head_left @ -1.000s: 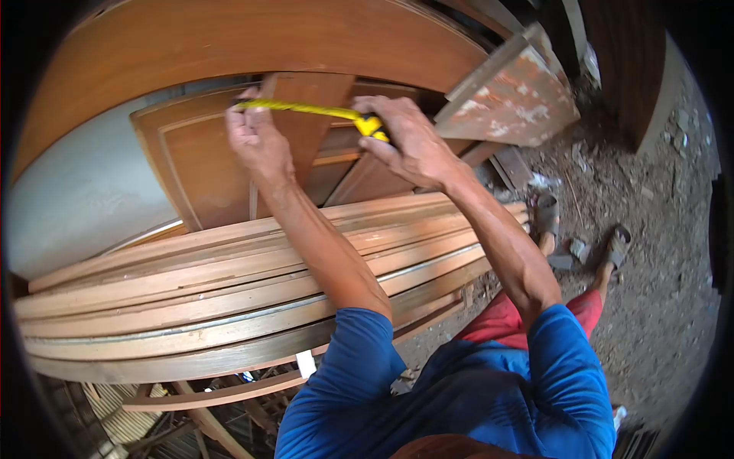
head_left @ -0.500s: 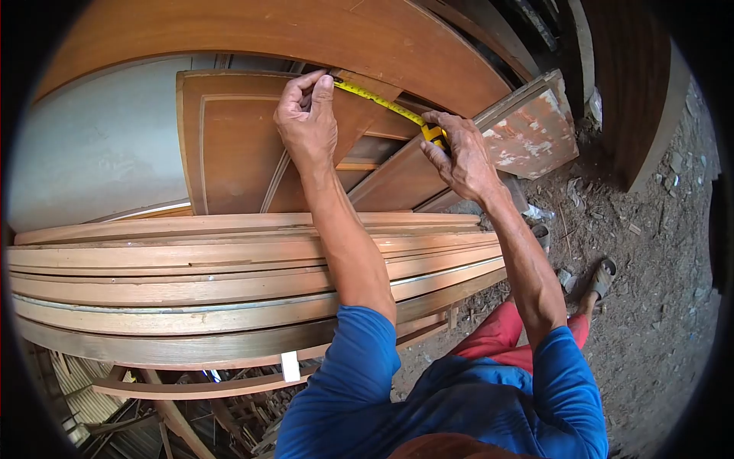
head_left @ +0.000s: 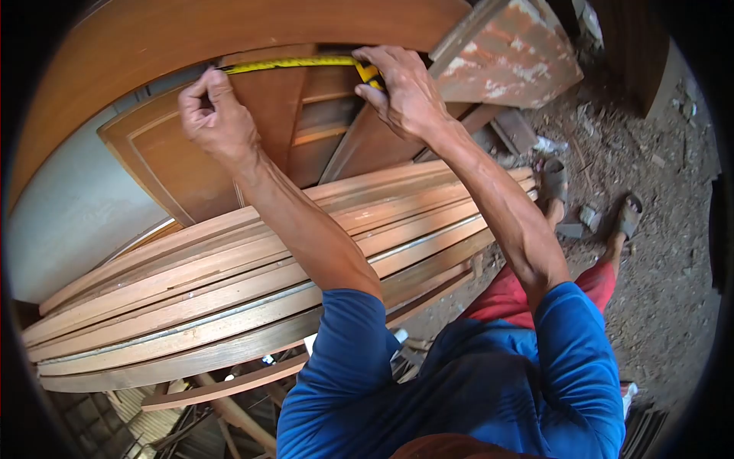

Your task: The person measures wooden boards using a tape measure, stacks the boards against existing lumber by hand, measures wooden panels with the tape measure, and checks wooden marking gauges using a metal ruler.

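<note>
A yellow tape measure blade [head_left: 290,63] stretches between my two hands, along the lower edge of a large brown wooden board [head_left: 267,27]. My left hand [head_left: 218,115] pinches the blade's free end between thumb and fingertips. Around the yellow and black tape case [head_left: 368,74] my right hand [head_left: 405,88] is closed. Beneath the blade lie panelled brown wooden pieces [head_left: 157,149] with dark gaps between them.
Long light wooden planks [head_left: 252,268] lie side by side below my forearms. A paint-flaked board [head_left: 508,61] leans at the upper right. Rubble covers the ground [head_left: 657,291] around my sandalled feet. A pale grey panel [head_left: 76,206] is at the left.
Both hands and the tape have shifted left in the view, and the exposed blade is longer and more level. The camera view has turned, so the planks now slant and the flaked board appears higher.
</note>
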A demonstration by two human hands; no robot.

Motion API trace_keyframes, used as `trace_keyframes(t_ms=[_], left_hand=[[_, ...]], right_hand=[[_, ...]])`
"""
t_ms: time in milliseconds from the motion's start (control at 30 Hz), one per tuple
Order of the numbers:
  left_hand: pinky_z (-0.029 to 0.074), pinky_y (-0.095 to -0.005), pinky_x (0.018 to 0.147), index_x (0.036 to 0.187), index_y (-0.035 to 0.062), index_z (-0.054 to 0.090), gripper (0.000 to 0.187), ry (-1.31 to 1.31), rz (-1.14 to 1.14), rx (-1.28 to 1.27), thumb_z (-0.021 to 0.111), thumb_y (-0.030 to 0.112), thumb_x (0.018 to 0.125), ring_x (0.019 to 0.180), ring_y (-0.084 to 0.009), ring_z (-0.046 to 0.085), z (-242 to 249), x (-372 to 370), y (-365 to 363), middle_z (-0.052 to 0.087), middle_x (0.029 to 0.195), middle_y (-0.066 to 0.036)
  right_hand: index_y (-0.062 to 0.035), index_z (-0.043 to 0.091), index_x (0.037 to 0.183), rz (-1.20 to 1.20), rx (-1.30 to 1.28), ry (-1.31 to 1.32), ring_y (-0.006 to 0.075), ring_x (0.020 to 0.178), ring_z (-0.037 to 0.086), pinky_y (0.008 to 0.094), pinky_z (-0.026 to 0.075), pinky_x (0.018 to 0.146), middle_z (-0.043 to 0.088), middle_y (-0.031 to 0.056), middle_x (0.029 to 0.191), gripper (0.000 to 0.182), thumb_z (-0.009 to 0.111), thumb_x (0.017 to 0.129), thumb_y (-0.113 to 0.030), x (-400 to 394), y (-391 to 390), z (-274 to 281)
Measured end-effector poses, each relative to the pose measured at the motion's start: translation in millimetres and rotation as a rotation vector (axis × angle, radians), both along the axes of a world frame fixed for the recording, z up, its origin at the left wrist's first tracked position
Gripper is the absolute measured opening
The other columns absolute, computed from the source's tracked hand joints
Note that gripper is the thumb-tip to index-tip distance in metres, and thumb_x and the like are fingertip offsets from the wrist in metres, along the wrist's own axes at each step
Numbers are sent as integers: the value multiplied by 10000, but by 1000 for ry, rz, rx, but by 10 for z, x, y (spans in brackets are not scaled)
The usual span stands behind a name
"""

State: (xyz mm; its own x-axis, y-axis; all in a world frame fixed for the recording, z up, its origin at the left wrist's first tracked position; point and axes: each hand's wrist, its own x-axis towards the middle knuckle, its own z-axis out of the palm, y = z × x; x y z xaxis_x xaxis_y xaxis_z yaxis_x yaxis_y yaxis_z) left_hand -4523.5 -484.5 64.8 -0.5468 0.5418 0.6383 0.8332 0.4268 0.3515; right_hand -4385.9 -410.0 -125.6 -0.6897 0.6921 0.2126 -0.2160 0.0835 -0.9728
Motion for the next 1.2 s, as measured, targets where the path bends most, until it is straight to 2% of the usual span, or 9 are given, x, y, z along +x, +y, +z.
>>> trace_keyframes(t_ms=[167, 500, 600, 700, 833, 933, 1067, 1100, 1200], left_hand=[[460, -249, 746, 914, -9, 641, 185, -12, -55, 35, 754, 132, 876, 798, -113, 551, -21, 29, 12, 636, 855, -57], [448, -236, 713, 886, -4, 625, 204, -1, -101, 33, 765, 144, 868, 755, -97, 518, -17, 22, 19, 600, 815, -29], [452, -237, 706, 885, -4, 624, 194, 10, -99, 30, 757, 137, 873, 755, -97, 522, -30, 39, 27, 601, 812, -29], [456, -240, 696, 887, 0, 625, 170, 4, -64, 18, 739, 127, 885, 759, -95, 526, -36, 63, 37, 601, 812, -27], [447, -238, 679, 903, 8, 634, 128, -35, -68, 52, 709, 112, 905, 755, -86, 518, -41, 20, 30, 600, 826, -18], [445, -232, 753, 994, -4, 633, 105, -162, -39, 0, 631, 83, 934, 814, -83, 531, 50, 151, 11, 617, 874, -32], [459, -240, 839, 1137, -14, 560, 200, -359, -175, 153, 556, 36, 944, 911, -99, 582, 28, 97, -61, 638, 997, -69], [465, -248, 882, 1191, -17, 513, 249, -308, -123, 74, 534, 10, 944, 969, -115, 602, 33, 79, -111, 635, 1067, -88], [471, -265, 909, 1127, -12, 556, 187, -270, -105, 42, 545, -15, 941, 984, -125, 605, 21, 153, -90, 644, 1092, -105]], right_hand=[[-84, 601, 1247, -108, 1, 27, 362, 1085, 545, 440, 438, 970, 616, 146, 1152, 453, 731, 818, -146, -82, -128, -87], [-192, 627, 1244, -188, -41, -103, 343, 1185, 491, 485, 505, 904, 567, 116, 1265, 431, 723, 825, -220, -60, -233, -87], [-59, 601, 1243, -107, -68, -28, 374, 1149, 518, 469, 486, 923, 586, 182, 1214, 447, 710, 812, -106, 79, -49, 35], [-139, 635, 1233, -214, 43, -78, 349, 1117, 529, 440, 454, 961, 608, 129, 1192, 438, 745, 810, -164, 40, -125, 18], [-99, 627, 1230, -114, 31, 7, 342, 1091, 551, 438, 447, 962, 623, 143, 1160, 433, 732, 813, -154, -13, -79, -118], [-77, 624, 1213, -38, 71, 84, 346, 1075, 562, 439, 441, 952, 635, 141, 1126, 409, 715, 818, -138, 93, 48, -119], [-42, 625, 1199, -19, 68, 74, 361, 1087, 566, 438, 438, 966, 633, 174, 1138, 399, 708, 814, -102, 206, 151, -91], [-40, 623, 1208, -3, 48, 53, 368, 1092, 564, 437, 442, 967, 630, 178, 1145, 410, 712, 812, -97, 214, 153, -97], [-41, 622, 1221, 27, 51, 39, 374, 1095, 560, 435, 448, 968, 625, 183, 1160, 421, 715, 813, -88, 206, 153, -87]])
